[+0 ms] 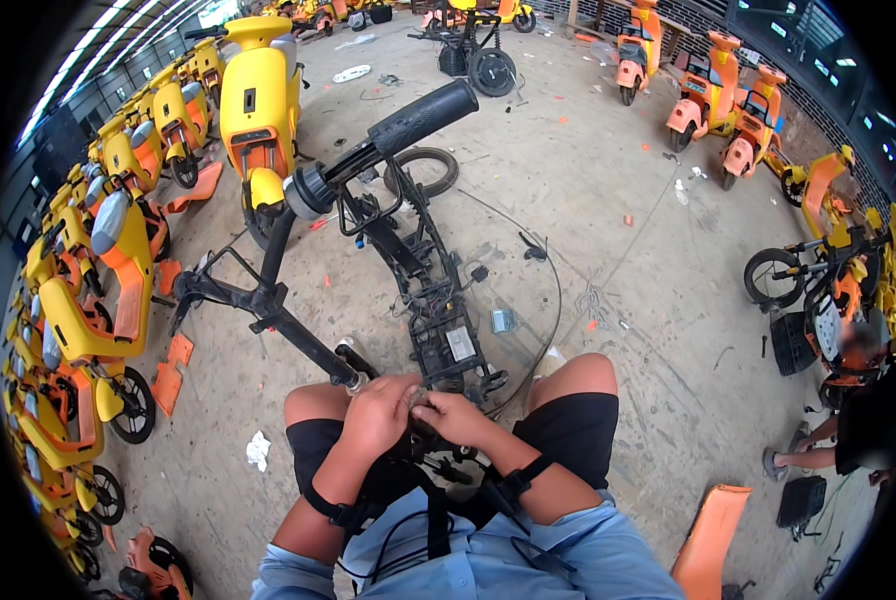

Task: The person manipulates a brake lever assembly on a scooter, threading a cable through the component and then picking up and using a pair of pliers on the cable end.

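Observation:
My left hand [380, 408] and my right hand [455, 415] meet between my knees, fingers curled and thumbs close together. What they pinch is too small and hidden to name. Just beyond them lies a stripped black scooter frame [430, 300] with loose wiring and a silvery box [460, 344] on it. To its left, a black metal tube [303, 340] slants down to end beside my left hand. A black handlebar grip [423, 118] points up over the frame. Dark metal parts [438, 440] show partly beneath my wrists.
Yellow scooters [258, 100] stand in rows on the left, orange ones [703, 95] at far right. A loose black cable [558, 290] curves across the concrete. An orange panel [713, 540] lies at near right. Another person's leg [808, 458] shows beside a partly stripped scooter [838, 290].

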